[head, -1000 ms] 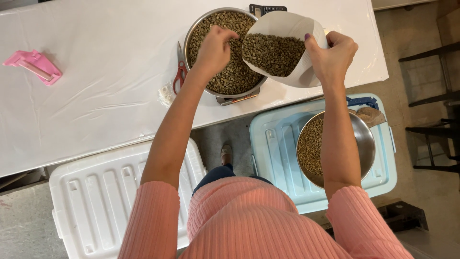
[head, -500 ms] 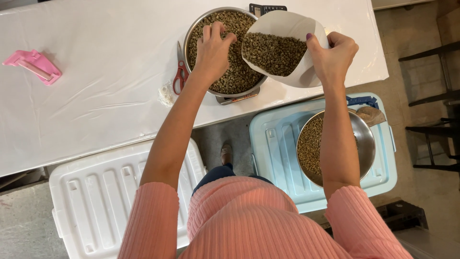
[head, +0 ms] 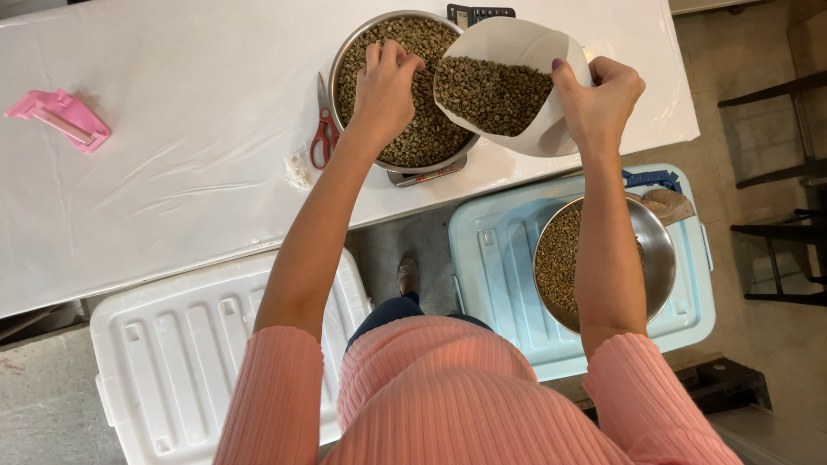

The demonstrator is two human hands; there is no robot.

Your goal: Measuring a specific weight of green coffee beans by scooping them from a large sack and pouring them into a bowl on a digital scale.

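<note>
A steel bowl (head: 349,52) full of greenish beans rests on a scale on the white table (head: 189,155). My left hand (head: 385,90) lies inside it, fingers closed on the beans. My right hand (head: 600,96) grips the rim of a white paper bag (head: 517,39), held tilted over the bowl's right side and holding many of the same beans (head: 491,90).
Red-handled scissors (head: 323,133) lie left of the bowl, a pink tool (head: 60,119) at the table's far left. Below the table sit a white bin lid (head: 164,362) and a light-blue lid (head: 495,267) carrying a second steel bowl (head: 659,258) of beans. Dark chair frames (head: 775,172) stand right.
My left hand has dipped from the bowl's rim deeper into the beans. The bag and my right hand have stayed in place.
</note>
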